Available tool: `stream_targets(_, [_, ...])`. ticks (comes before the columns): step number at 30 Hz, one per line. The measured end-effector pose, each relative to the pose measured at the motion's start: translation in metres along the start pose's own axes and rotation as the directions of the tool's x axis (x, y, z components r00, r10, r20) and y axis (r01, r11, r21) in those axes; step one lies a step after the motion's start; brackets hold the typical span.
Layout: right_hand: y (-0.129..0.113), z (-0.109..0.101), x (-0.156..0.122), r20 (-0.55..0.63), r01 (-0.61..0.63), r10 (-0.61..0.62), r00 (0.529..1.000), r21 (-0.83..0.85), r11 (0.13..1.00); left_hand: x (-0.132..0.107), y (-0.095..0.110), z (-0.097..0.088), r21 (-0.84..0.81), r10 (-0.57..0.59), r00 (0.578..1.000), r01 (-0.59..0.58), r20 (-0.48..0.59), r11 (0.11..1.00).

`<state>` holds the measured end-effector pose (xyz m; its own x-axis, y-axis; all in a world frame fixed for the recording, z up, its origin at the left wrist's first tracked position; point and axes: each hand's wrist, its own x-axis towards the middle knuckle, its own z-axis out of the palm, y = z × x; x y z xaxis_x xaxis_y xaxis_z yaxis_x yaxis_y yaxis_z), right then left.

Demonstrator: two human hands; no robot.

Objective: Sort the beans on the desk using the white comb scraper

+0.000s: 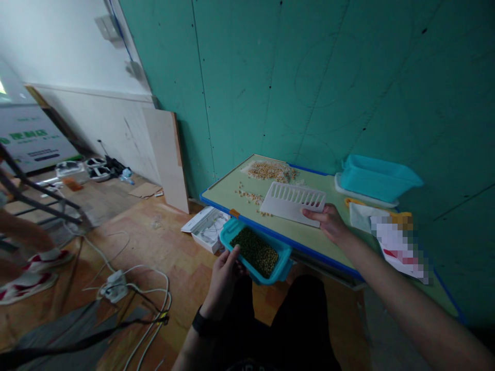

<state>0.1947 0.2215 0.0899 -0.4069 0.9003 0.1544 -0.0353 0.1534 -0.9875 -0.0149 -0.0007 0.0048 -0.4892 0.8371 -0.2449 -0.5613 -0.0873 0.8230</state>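
My left hand (224, 278) grips the near rim of a teal container (284, 257) full of green beans, held just below the front edge of a low table (309, 232). My right hand (328, 222) holds the right end of a white slotted scraper board (292, 204) lying on the tabletop. Beyond the board, pale yellow beans (270, 171) lie in a heap at the far edge, with a smaller scatter (249, 196) nearer the left side.
A teal tub (377, 178) sits on a white lid at the table's right rear, against the green wall. Papers (398, 245) lie at the right. On the floor are a white box (204, 226), a power strip with cables (114, 286), and another person's feet (31, 270).
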Motion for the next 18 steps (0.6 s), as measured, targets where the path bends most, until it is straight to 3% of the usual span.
stream_targets(18, [-0.0066,0.0016,-0.0065,0.055,-0.049,0.05,0.997,-0.011,0.999,-0.0009,0.002,0.0005,-0.016,-0.003,1.0,0.003,0.017,1.0])
